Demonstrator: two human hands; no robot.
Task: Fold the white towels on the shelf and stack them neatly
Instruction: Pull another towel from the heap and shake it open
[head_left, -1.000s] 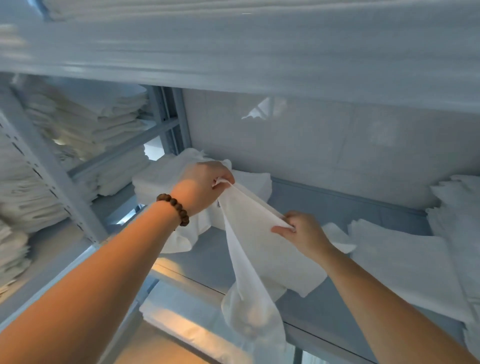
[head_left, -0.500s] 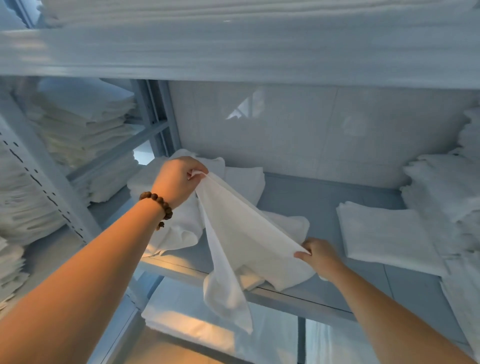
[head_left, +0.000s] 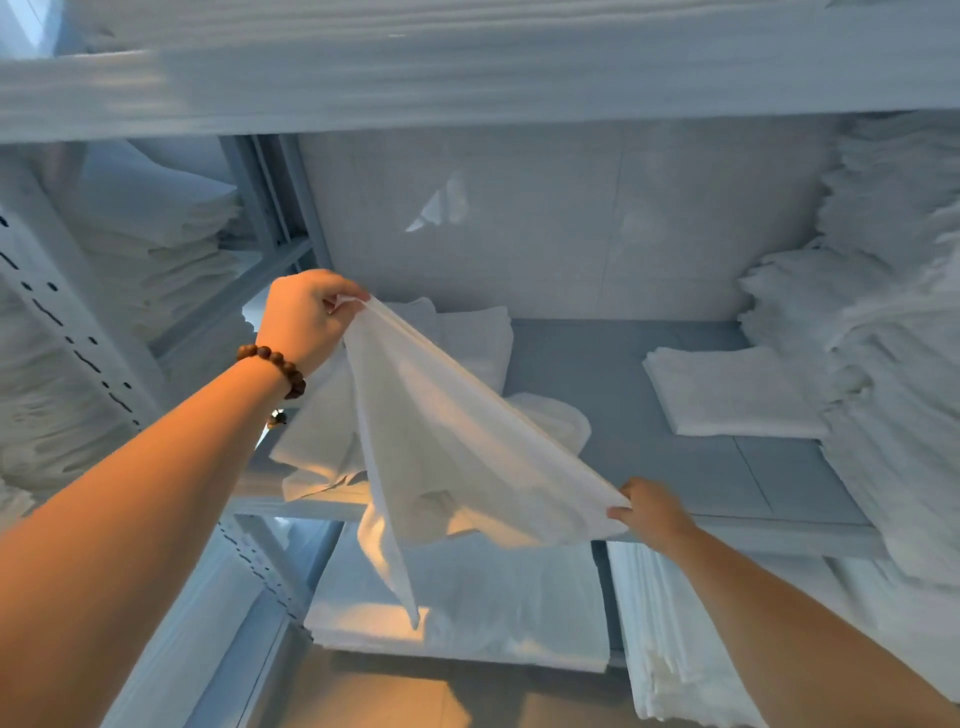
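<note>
A white towel (head_left: 447, 457) hangs stretched in the air in front of the grey shelf (head_left: 675, 467). My left hand (head_left: 306, 317), with a bead bracelet on the wrist, pinches its upper corner high at the left. My right hand (head_left: 652, 512) grips the opposite corner low at the shelf's front edge. The towel's loose end dangles below the shelf. Behind it a heap of unfolded white towels (head_left: 467, 338) lies at the shelf's left. A folded towel (head_left: 727, 389) lies flat at the right.
A tall ragged stack of towels (head_left: 883, 364) fills the shelf's right end. An upper shelf (head_left: 467, 78) hangs close overhead. A perforated upright post (head_left: 78, 338) stands at left, with more stacks (head_left: 156, 234) beyond. Folded linen (head_left: 467, 613) lies on the level below.
My hands have drawn apart, the left up and left, the right down and right toward the shelf's front edge, pulling the towel's edge taut between them.
</note>
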